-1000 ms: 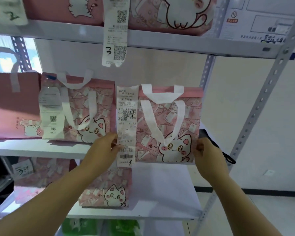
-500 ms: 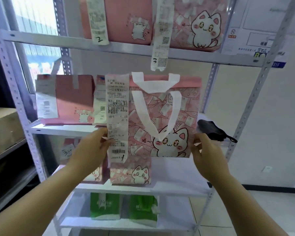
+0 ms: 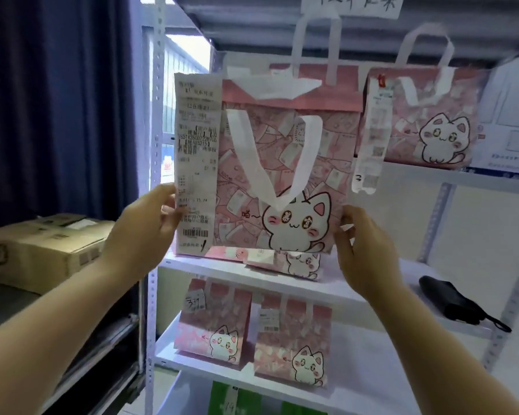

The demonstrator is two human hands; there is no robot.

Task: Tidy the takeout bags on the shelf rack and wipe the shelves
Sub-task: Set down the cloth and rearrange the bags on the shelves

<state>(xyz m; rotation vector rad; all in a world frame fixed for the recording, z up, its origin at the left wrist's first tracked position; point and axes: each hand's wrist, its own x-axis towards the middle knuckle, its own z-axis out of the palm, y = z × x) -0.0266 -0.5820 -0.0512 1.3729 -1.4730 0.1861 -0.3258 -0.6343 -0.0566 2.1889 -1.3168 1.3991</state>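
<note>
Pink cat-print takeout bag w/ white strap handles (image 3: 282, 163) upright btwn both hands, just above mid shelf of white metal rack (image 3: 153, 295). Left hand (image 3: 144, 232) pinches lower-left edge, right hand (image 3: 366, 250) grips lower-right.

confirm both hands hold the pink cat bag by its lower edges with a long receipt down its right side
Not quite: the head view shows the long receipt on the left side of the pink cat bag, by the left hand. The right hand holds the opposite lower edge.
</note>
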